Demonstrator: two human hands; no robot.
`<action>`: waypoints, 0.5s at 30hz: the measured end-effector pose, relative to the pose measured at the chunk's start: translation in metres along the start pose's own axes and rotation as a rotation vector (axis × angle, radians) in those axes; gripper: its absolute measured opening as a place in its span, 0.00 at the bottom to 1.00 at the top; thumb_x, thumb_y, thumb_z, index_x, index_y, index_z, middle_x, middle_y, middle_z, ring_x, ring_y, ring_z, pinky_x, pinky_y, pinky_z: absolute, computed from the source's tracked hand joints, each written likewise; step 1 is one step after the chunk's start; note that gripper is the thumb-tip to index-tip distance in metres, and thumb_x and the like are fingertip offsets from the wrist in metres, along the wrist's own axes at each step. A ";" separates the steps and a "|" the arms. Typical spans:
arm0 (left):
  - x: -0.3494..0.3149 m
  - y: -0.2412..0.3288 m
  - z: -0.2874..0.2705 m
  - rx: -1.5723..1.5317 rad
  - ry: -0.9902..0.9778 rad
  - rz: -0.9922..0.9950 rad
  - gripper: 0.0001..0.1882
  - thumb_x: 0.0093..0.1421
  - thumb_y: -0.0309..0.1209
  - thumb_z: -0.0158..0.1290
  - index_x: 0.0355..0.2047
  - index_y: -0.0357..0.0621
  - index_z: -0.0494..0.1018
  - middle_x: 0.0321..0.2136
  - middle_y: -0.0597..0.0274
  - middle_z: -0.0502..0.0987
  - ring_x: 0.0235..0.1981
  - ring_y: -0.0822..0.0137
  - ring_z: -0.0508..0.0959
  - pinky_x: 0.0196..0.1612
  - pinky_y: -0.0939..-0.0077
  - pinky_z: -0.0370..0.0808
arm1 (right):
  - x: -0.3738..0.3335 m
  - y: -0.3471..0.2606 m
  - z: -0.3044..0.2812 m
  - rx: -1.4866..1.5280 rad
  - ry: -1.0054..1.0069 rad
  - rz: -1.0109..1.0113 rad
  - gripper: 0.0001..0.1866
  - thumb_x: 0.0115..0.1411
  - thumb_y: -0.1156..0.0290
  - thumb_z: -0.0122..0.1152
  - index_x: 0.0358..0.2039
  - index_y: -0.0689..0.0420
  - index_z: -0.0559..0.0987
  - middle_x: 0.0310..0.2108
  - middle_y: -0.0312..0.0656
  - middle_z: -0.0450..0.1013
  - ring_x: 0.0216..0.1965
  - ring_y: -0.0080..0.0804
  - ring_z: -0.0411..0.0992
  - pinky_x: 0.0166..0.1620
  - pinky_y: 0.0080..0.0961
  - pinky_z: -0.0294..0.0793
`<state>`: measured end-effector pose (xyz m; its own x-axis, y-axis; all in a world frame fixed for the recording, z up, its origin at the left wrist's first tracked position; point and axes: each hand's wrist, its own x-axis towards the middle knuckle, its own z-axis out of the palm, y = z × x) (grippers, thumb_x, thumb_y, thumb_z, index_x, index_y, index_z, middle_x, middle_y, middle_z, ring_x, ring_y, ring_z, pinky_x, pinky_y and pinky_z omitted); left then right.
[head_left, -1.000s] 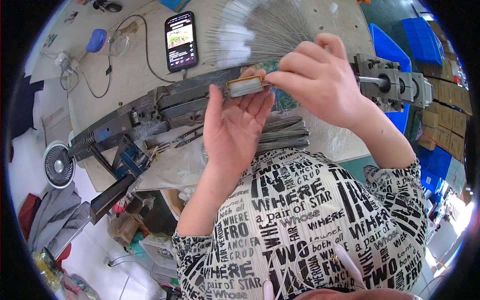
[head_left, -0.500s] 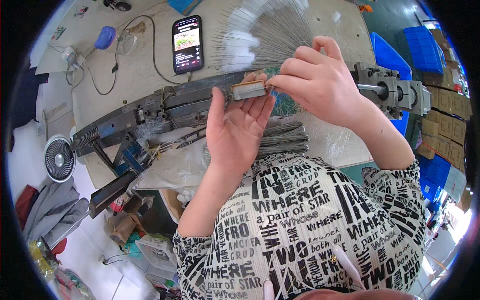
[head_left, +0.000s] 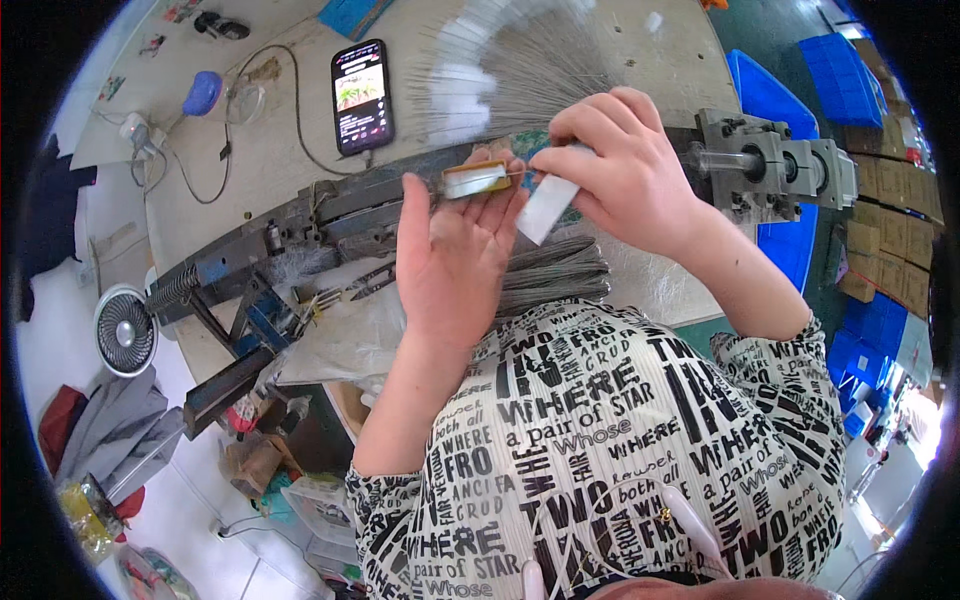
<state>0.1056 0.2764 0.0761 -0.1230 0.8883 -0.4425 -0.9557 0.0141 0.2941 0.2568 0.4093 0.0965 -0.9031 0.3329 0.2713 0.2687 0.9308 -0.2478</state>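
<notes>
1. Holding a small flat metal piece [head_left: 476, 179] up on the fingertips of the left hand [head_left: 455, 260], palm open and facing up, fingers loosely cupped under it rather than clenched
2. right hand [head_left: 610, 170] is pinched around a white rectangular strip [head_left: 547, 208], thumb and fingers closed on its top end, the lower end hanging down right beside the left palm
3. looks to me like the fitting step: metal piece and white strip are just beside each other but I can't tell if they're actually touching yet
4. both sit up in the air over the long grey metal machine [head_left: 300, 230] that runs across the tabletop [head_left: 290, 120]
5. fan of thin grey wires [head_left: 520, 70] lies on the far side, another wire bundle [head_left: 555, 275] on the near side by the shirt, phone [head_left: 362, 96] far left
6. next move probably needs a careful line-up of strip to metal piece, steady left hand, small wrist turn on the right
</notes>
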 end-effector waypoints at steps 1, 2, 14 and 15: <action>0.001 0.000 -0.003 0.002 -0.006 -0.004 0.37 0.68 0.58 0.35 0.60 0.35 0.58 0.59 0.52 0.63 0.62 0.58 0.62 0.66 0.64 0.56 | -0.003 -0.003 -0.005 0.007 0.088 -0.012 0.13 0.45 0.74 0.64 0.35 0.51 0.79 0.38 0.36 0.72 0.45 0.33 0.70 0.53 0.37 0.64; 0.002 0.000 -0.007 0.042 0.023 0.005 0.36 0.68 0.57 0.35 0.60 0.36 0.57 0.59 0.52 0.63 0.62 0.58 0.63 0.65 0.63 0.57 | -0.006 -0.006 -0.009 0.012 0.174 -0.024 0.14 0.46 0.74 0.64 0.36 0.52 0.80 0.40 0.38 0.73 0.46 0.35 0.70 0.52 0.37 0.66; -0.067 0.011 -0.087 0.465 0.137 0.020 0.24 0.71 0.39 0.36 0.62 0.38 0.59 0.63 0.51 0.62 0.63 0.58 0.64 0.64 0.60 0.61 | -0.127 0.000 0.046 0.510 -0.511 0.462 0.12 0.52 0.75 0.56 0.39 0.58 0.75 0.35 0.47 0.73 0.40 0.49 0.72 0.43 0.42 0.70; -0.085 0.022 -0.106 0.376 0.313 0.168 0.24 0.71 0.41 0.36 0.60 0.40 0.62 0.60 0.53 0.65 0.60 0.59 0.66 0.61 0.61 0.63 | -0.126 -0.001 0.045 0.529 -0.505 0.485 0.11 0.53 0.73 0.56 0.38 0.57 0.75 0.35 0.47 0.74 0.40 0.50 0.72 0.43 0.44 0.70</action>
<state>0.0665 0.1527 0.0309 -0.3957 0.7132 -0.5786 -0.7608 0.0983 0.6415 0.3551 0.3594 0.0206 -0.8034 0.4508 -0.3890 0.5841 0.4698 -0.6619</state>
